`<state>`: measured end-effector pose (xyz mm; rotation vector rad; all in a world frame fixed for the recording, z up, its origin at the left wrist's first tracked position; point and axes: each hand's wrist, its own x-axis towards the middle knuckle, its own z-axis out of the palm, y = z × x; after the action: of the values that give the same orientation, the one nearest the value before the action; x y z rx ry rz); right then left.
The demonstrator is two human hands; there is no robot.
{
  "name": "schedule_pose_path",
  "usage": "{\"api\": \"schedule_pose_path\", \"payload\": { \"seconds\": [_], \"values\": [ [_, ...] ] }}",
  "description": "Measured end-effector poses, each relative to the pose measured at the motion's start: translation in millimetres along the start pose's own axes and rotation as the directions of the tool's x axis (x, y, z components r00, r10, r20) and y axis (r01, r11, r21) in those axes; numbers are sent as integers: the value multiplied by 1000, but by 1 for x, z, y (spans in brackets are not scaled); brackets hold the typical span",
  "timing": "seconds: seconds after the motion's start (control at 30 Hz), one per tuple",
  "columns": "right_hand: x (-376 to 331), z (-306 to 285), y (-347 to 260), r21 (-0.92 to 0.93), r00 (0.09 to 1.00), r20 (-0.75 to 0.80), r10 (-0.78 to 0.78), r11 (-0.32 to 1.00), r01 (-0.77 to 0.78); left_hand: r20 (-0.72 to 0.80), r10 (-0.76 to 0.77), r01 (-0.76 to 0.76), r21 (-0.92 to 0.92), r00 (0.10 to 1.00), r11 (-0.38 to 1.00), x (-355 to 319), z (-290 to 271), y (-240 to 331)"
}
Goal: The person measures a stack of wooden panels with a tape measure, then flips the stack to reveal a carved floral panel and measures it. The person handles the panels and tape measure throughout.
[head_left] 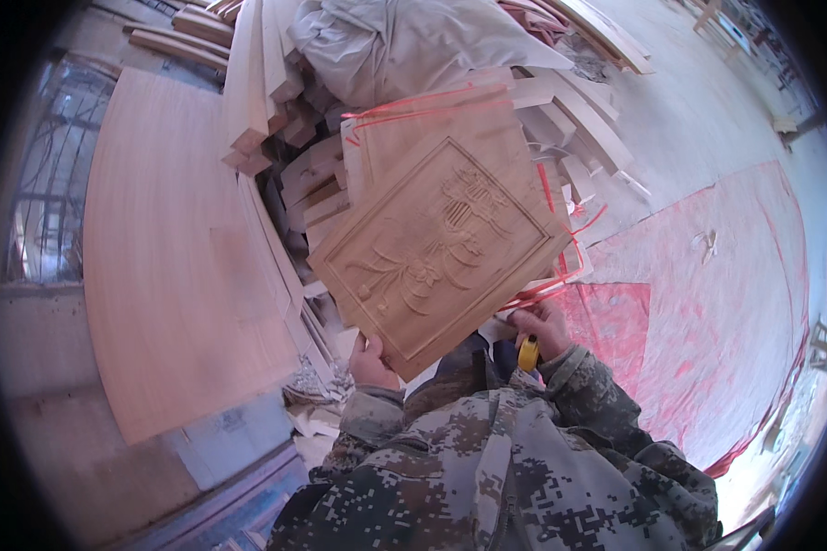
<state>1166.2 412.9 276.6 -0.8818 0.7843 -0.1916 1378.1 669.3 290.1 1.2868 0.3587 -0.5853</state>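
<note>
A big plywood sheet [170, 248] leans at nine o'clock, a red tarp [708, 321] spreads at three. Dead centre, the carved panel [441, 253] is held up tilted over a strapped stack [450, 115]. Left hand [372, 363] grips its lower corner; right hand [544, 329] pinches its right edge, clutching a yellow tool [527, 354]

A large plywood sheet [170, 248] is leaning at the left. Stacked wood strips [276, 83] are lying behind, with a grey cloth [404, 41] draping over them. A red tarp [717, 303] is covering the concrete floor [698, 110] at the right.
</note>
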Motion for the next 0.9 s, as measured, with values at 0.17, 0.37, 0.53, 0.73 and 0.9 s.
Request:
{"api": "schedule_pose_path", "payload": {
  "seconds": [0.17,0.37,0.53,0.73,0.9],
  "values": [
    [11,-19,-12,234,929,-348,-127,948,217,-119,473,-338,552,873,762,36,2,1],
    [-24,-25,3,-180,978,-86,189,963,-202,345,502,-531,795,793,293,114,34,99],
    [-24,29,35,-334,962,199,189,935,-115,797,435,-893,449,420,40,203,171,188],
    [-1,79,36,-489,958,264,114,871,31,831,552,-964,198,69,-178,191,248,168],
    [-39,86,24,-513,962,199,184,857,-58,974,16,-870,193,224,454,39,144,81]
  ]
}}
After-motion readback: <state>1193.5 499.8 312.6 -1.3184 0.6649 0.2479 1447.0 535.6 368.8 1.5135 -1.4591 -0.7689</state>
